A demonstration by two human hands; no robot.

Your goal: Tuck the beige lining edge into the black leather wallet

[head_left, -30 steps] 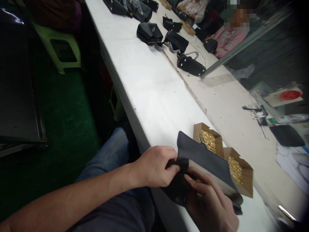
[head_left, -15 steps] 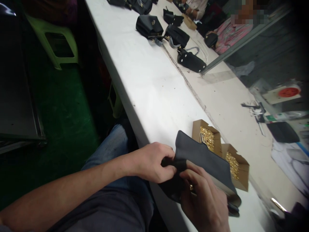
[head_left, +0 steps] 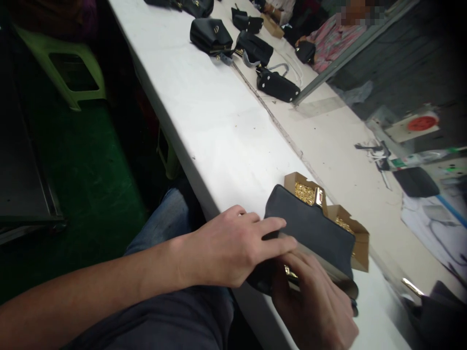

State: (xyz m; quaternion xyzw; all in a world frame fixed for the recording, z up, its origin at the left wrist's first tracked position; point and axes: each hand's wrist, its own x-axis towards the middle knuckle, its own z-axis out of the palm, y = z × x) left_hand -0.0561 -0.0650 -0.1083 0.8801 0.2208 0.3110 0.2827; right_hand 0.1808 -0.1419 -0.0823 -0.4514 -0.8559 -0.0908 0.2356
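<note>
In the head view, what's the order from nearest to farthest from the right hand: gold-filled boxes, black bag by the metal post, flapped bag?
1. Flapped bag: against the right hand.
2. Gold-filled boxes: just past that bag.
3. Black bag: up the table, by the metal post.

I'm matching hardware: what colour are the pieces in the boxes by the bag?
Gold: the pieces show best in the head view.

A bag workshop, this — a long white table [head_left: 219, 121] running up the room, black bags [head_left: 210, 36] dotted along its far stretch, another bag [head_left: 310, 214] up close beside cardboard boxes [head_left: 361, 250] of gold fittings [head_left: 304, 193]! Across the way, a person in a pink shirt [head_left: 328, 36]; down here, a plastic stool [head_left: 36, 48] on bare green floor [head_left: 83, 155].
</note>
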